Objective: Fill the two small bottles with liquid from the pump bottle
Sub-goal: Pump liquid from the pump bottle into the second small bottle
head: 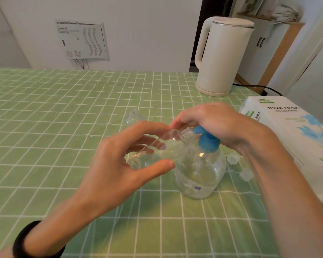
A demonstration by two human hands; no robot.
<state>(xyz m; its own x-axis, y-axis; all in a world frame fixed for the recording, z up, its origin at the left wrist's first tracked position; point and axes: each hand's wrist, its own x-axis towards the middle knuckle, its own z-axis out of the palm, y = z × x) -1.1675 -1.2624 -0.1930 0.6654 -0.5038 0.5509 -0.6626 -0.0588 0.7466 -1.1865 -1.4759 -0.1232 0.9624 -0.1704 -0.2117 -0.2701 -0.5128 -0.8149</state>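
My left hand (117, 164) curls round one small bottle (143, 160) and tips it so its neck meets the spout of the pump bottle (199, 175), which stands upright on the tablecloth (63, 127). My right hand (214, 123) folds over the pump head (207, 143), placed to press down. The pump bottle seems to hold clear liquid. Whether the held bottle has any, I cannot tell. The second small bottle (133, 116) waits open behind the pump bottle, with two caps (232, 158) just right of it.
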